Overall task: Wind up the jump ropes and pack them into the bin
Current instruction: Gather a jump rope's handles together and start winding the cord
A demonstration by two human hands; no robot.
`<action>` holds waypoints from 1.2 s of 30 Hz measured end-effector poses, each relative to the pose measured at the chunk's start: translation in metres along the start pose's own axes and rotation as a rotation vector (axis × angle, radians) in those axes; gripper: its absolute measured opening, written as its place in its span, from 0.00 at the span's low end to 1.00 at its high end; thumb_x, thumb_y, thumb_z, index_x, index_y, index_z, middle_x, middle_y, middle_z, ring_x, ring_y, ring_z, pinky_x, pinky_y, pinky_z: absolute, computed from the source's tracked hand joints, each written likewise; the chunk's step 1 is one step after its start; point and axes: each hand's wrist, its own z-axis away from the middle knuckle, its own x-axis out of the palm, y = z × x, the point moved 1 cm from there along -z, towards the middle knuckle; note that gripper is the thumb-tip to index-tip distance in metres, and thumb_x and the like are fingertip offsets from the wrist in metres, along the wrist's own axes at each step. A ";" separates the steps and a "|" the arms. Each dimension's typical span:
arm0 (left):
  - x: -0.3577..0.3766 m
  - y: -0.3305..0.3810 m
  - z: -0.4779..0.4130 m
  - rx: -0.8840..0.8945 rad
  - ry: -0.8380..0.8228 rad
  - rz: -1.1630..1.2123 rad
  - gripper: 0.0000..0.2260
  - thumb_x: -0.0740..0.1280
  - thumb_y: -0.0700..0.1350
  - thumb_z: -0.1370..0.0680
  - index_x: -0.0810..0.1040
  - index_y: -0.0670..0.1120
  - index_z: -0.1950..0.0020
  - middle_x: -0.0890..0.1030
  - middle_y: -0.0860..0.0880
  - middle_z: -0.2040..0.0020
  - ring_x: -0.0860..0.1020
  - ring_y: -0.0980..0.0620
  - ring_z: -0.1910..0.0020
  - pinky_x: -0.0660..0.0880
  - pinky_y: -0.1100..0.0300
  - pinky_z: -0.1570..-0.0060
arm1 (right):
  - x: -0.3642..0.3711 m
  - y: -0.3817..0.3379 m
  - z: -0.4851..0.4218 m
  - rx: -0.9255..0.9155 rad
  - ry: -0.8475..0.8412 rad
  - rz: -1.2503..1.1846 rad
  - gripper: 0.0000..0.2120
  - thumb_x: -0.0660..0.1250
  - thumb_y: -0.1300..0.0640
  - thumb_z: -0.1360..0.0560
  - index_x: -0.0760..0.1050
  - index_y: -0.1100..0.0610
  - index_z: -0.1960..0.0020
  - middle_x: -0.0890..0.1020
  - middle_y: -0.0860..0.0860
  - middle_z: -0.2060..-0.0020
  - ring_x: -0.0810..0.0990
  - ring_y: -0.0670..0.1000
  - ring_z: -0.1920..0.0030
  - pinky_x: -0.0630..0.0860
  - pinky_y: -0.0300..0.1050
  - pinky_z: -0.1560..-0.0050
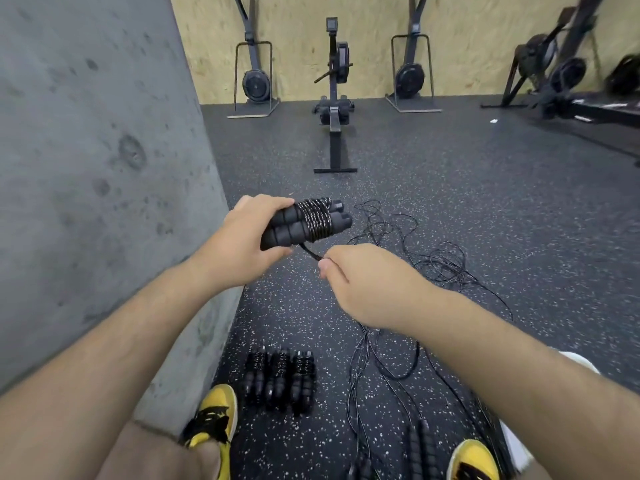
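Note:
My left hand [242, 237] grips a black jump rope [308, 221] by its two foam handles, held side by side with the cord wound around them. My right hand [349, 278] pinches the loose end of that cord just below the handles. Three wound jump ropes [278, 379] lie in a row on the floor between my feet. A tangle of loose black cords [398, 306] spreads over the floor to the right, and more black handles [419, 448] lie near my right shoe. No bin shows in this view.
A grey concrete wall [104, 168] stands close on the left. Rowing and ski machines [334, 98] line the plywood back wall. My yellow shoes [214, 417] are at the bottom edge. The speckled rubber floor [485, 202] stretches ahead.

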 end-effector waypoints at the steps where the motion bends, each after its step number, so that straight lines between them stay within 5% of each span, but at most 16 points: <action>1: 0.001 -0.003 0.001 0.001 -0.018 -0.020 0.33 0.80 0.44 0.29 0.71 0.46 0.27 0.77 0.48 0.37 0.72 0.44 0.40 0.69 0.44 0.35 | -0.004 -0.001 0.002 -0.019 0.019 0.053 0.14 0.51 0.49 0.16 0.70 0.54 0.52 0.75 0.49 0.61 0.74 0.53 0.59 0.67 0.47 0.60; 8: 0.004 -0.004 0.004 0.001 -0.089 -0.024 0.32 0.73 0.53 0.30 0.70 0.49 0.28 0.77 0.51 0.37 0.72 0.45 0.39 0.70 0.43 0.36 | -0.027 0.000 0.006 -0.155 0.156 0.416 0.09 0.52 0.50 0.18 0.65 0.51 0.54 0.70 0.47 0.62 0.68 0.54 0.61 0.62 0.47 0.62; 18: 0.005 -0.002 0.002 -0.145 -0.059 0.073 0.31 0.79 0.46 0.28 0.71 0.48 0.27 0.75 0.52 0.40 0.71 0.45 0.38 0.69 0.45 0.34 | -0.032 0.003 0.007 -0.197 0.160 0.505 0.10 0.52 0.51 0.18 0.66 0.52 0.56 0.64 0.46 0.68 0.67 0.54 0.62 0.58 0.47 0.65; 23: 0.006 0.008 0.001 -0.007 -0.208 -0.011 0.31 0.71 0.57 0.32 0.70 0.55 0.30 0.77 0.55 0.40 0.74 0.46 0.41 0.70 0.40 0.37 | -0.035 0.004 0.004 -0.307 0.303 0.483 0.13 0.50 0.47 0.17 0.72 0.49 0.47 0.76 0.46 0.55 0.78 0.54 0.56 0.63 0.46 0.62; 30: 0.000 0.042 0.019 0.172 -0.308 0.147 0.28 0.77 0.47 0.31 0.71 0.59 0.34 0.72 0.66 0.43 0.68 0.55 0.40 0.68 0.55 0.37 | -0.040 0.042 -0.016 -0.333 0.338 0.334 0.21 0.47 0.40 0.21 0.78 0.42 0.50 0.76 0.45 0.59 0.79 0.52 0.63 0.64 0.42 0.67; 33: -0.008 0.064 0.028 0.195 -0.320 0.251 0.27 0.76 0.45 0.30 0.70 0.58 0.35 0.70 0.68 0.42 0.68 0.56 0.36 0.67 0.63 0.36 | -0.040 0.053 -0.019 -0.306 0.304 0.234 0.22 0.46 0.37 0.22 0.78 0.43 0.49 0.76 0.42 0.58 0.77 0.48 0.57 0.68 0.43 0.62; 36: -0.011 0.072 0.034 0.162 -0.285 0.390 0.29 0.76 0.46 0.29 0.69 0.56 0.31 0.69 0.59 0.37 0.71 0.51 0.31 0.70 0.56 0.31 | -0.038 0.067 -0.022 -0.281 0.216 0.115 0.20 0.50 0.38 0.21 0.77 0.46 0.47 0.80 0.43 0.55 0.78 0.49 0.52 0.75 0.49 0.51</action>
